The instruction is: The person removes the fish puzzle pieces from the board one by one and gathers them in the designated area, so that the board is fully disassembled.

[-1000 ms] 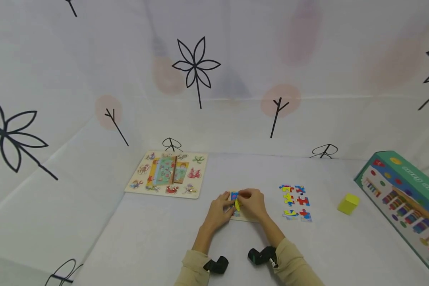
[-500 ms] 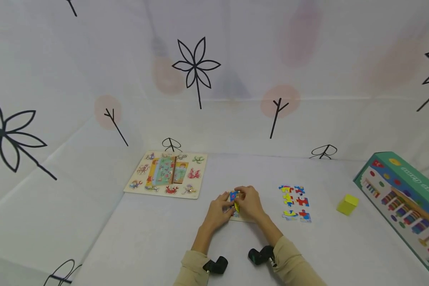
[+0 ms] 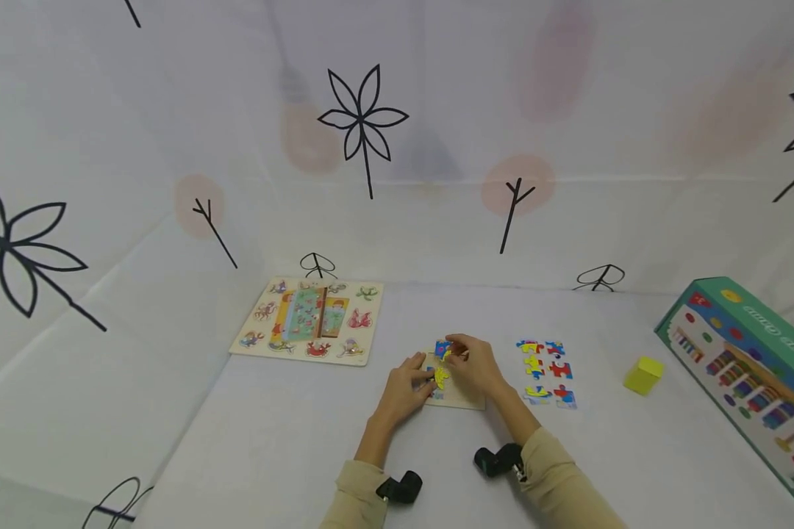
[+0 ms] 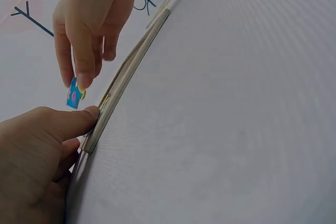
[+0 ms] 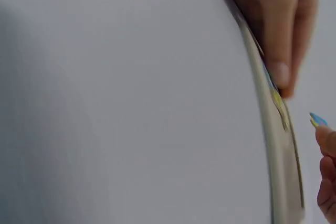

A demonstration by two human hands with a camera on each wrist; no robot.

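Note:
In the head view my left hand [image 3: 399, 391] holds the left side of a small wooden puzzle board [image 3: 466, 395], its thumb and fingers at the edge. My right hand [image 3: 478, 365] pinches a blue jigsaw piece [image 3: 442, 348] with a yellow part, raised above the far side of the board. In the left wrist view that blue piece [image 4: 75, 96] hangs from the fingertips, apart from the board. A yellow jigsaw piece [image 3: 441, 378] lies on the board beside my left fingertips. Other pieces on the board's left side are partly hidden by my left hand.
Several red, yellow and blue jigsaw pieces [image 3: 559, 371] lie in two columns right of the board. Farther right are a yellow block [image 3: 645, 376] and a large green toy box [image 3: 754, 367]. A sea-animal picture board [image 3: 334, 355] lies at the back left.
My right hand has moved up and right, lifting the blue jigsaw piece off the board and uncovering the yellow piece. My left hand stays at the board's left side.

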